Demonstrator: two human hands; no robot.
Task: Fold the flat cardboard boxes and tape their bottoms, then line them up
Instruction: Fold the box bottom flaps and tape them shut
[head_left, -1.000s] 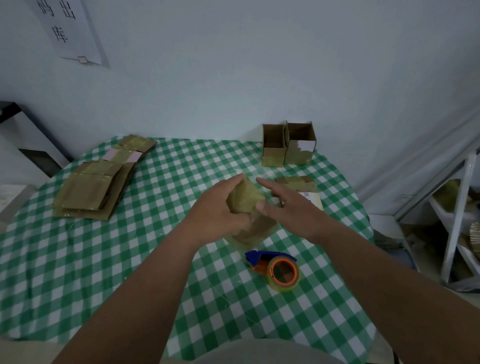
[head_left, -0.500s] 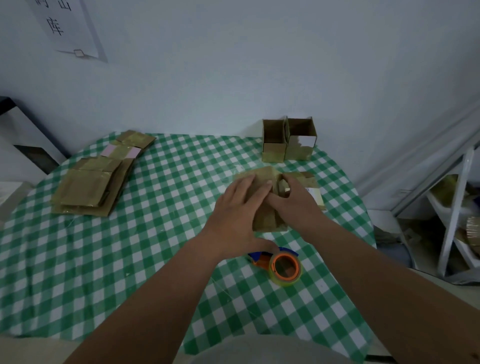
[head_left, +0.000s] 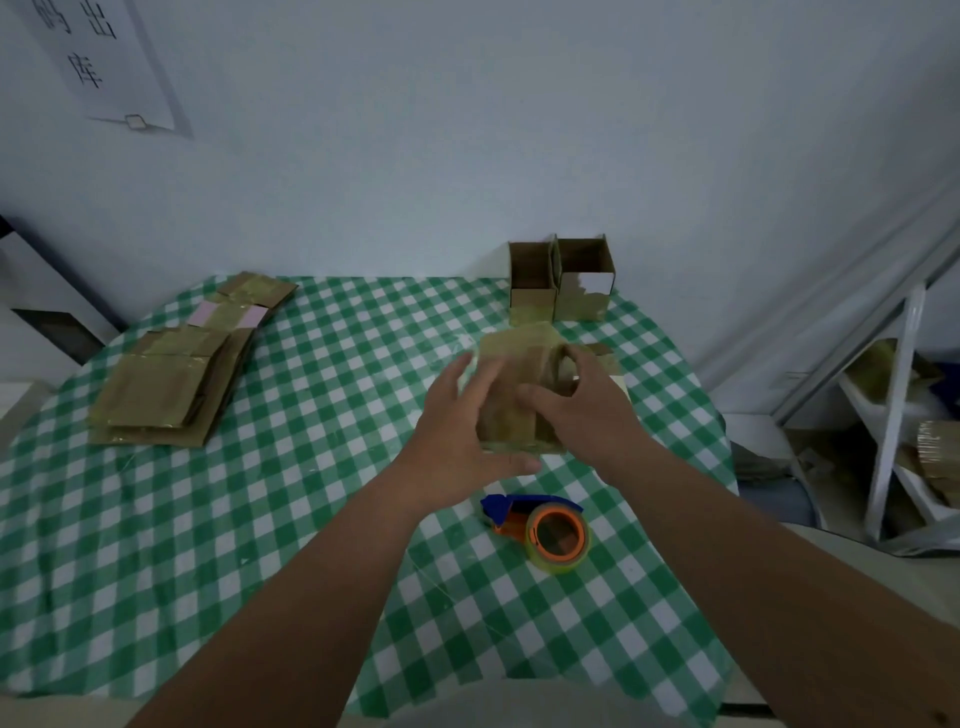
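A small brown cardboard box (head_left: 514, 358) stands on the green checked table (head_left: 260, 519), right of the middle. My left hand (head_left: 462, 431) lies against its left and top side with fingers nearly straight, thumb along the near bottom edge. My right hand (head_left: 576, 405) grips its right side, fingers curled over the top flap. Two folded open boxes (head_left: 561, 283) stand side by side at the far edge. A stack of flat boxes (head_left: 166, 389) lies at the left. A tape dispenser (head_left: 545, 527) with an orange core and blue blade lies just nearer than the hands.
Another flat cardboard piece (head_left: 610, 364) lies under and behind my right hand. A white wall with a paper sign (head_left: 104, 62) runs behind the table. White shelving (head_left: 898, 415) with cardboard stands at the right, beyond the table's edge.
The box was held up off the table between both hands a second ago. It now stands on the table farther from me, with both hands pressing around it.
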